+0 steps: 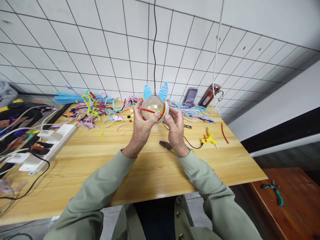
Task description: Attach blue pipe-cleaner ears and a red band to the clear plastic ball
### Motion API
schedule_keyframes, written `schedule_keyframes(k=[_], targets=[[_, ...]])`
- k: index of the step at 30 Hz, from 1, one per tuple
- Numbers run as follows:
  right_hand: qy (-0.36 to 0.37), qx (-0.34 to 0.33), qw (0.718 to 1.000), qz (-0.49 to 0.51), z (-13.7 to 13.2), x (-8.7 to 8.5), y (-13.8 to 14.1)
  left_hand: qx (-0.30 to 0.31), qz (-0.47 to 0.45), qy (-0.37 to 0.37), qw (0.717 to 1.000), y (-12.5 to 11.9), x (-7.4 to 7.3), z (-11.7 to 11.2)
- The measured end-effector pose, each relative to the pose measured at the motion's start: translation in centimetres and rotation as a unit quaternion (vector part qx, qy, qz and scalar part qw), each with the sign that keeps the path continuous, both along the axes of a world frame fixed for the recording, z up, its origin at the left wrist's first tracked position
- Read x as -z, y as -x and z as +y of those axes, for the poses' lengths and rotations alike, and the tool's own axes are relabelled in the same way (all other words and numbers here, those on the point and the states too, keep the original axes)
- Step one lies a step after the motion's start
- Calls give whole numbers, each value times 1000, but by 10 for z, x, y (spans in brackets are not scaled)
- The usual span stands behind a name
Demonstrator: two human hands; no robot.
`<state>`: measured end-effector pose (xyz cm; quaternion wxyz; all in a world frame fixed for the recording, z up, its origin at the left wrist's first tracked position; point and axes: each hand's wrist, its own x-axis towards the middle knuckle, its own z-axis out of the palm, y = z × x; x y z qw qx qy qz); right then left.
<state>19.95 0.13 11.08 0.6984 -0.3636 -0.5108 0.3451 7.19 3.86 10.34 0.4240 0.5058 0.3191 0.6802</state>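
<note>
Both hands hold up a clear plastic ball (152,107) above the wooden table (140,166). Two blue pipe-cleaner ears (163,90) stand on its top, a rainbow band runs round its right side, and a red pipe cleaner (147,111) crosses its front. My left hand (140,126) cups the ball from below and the left, fingers curled round it. My right hand (175,125) grips the ball's right side, thumb near the rainbow band.
Several loose coloured pipe cleaners (95,108) cover the table's far side. Pliers (165,145), a yellow glue gun (209,138) and a red pipe-cleaner piece (224,133) lie to the right. A white power strip (47,143) with cables sits left. Green cutters (275,191) rest on a brown bench.
</note>
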Motion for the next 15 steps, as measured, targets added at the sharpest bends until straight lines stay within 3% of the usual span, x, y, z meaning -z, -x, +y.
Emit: schedule_keyframes(k=[15], targets=[[-10, 37, 999, -23, 5, 6, -1, -2, 35, -3, 999, 1, 15, 7]])
